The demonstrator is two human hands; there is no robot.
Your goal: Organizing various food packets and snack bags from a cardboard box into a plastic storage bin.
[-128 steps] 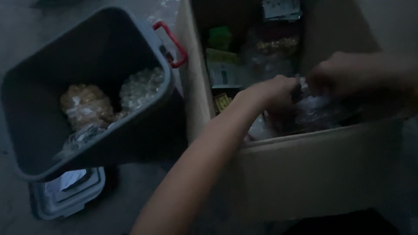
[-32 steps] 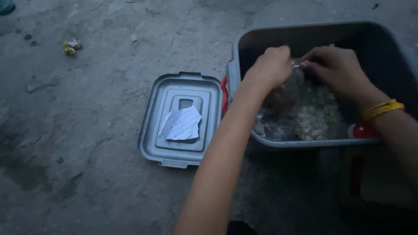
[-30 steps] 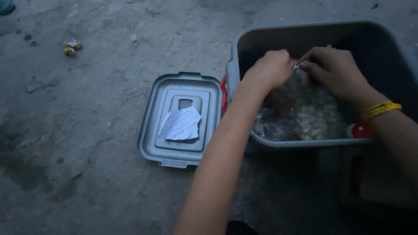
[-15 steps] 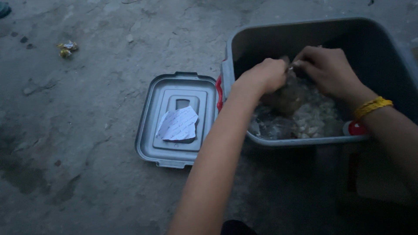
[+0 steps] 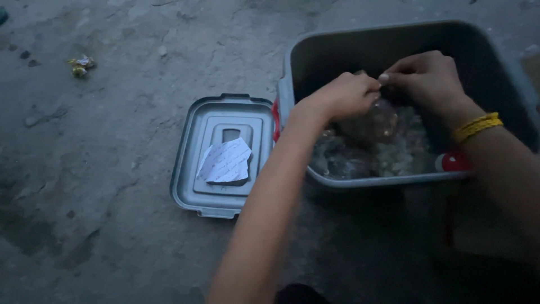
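A grey plastic bin (image 5: 315,48) with red latches stands on the concrete floor. Clear bags of pale food (image 5: 388,146) lie in its bottom. My left hand (image 5: 340,95) and my right hand (image 5: 430,79) are both inside the bin, fingertips meeting on the top of one clear bag (image 5: 374,112). A yellow band (image 5: 477,125) circles my right wrist. Whether each hand truly grips the bag's neck is hard to see in the dim light.
The bin's grey lid (image 5: 222,155) lies flat on the floor to the left, with a piece of white paper (image 5: 226,162) on it. A small crumpled wrapper (image 5: 80,65) lies at the far left. A cardboard box edge (image 5: 489,219) sits at the lower right.
Earlier my hands were in a cardboard box beside the bin. Over the last second both hands stay on the bag inside the bin, shifting slightly upward.
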